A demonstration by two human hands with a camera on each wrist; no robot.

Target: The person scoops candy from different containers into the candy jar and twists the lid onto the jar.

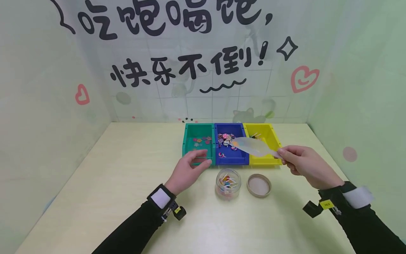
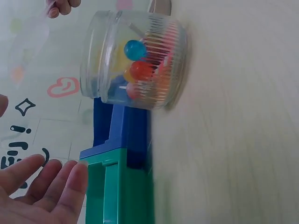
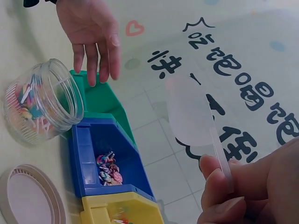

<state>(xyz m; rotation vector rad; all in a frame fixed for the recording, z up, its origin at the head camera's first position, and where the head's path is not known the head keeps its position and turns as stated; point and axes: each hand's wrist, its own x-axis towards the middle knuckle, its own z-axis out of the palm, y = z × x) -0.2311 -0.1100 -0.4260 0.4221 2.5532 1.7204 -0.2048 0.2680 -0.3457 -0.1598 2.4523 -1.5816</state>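
My right hand [image 1: 306, 164] pinches the handle of a translucent white plastic scoop [image 1: 253, 146], held level above the blue and yellow bins. A small orange spot shows at the scoop's tip; its kind is unclear. My left hand [image 1: 188, 171] hovers at the front of the green bin [image 1: 198, 132], fingers relaxed and holding nothing. A clear ribbed jar [image 2: 100, 56] stands without its lid below the bins, with small colourful lollipops [image 3: 30, 105] inside. Beside it on the table lies a round beige lid [image 1: 259, 185].
The green bin contains small flower-shaped pieces [image 1: 198, 140]. Twisted colourful candies [image 3: 110, 170] lie in the blue bin [image 1: 233, 160]. Stick-ended pieces [image 1: 255, 136] are in the yellow bin [image 1: 268, 132]. A printed curtain [image 1: 203, 102] hangs behind the table [image 1: 133, 158].
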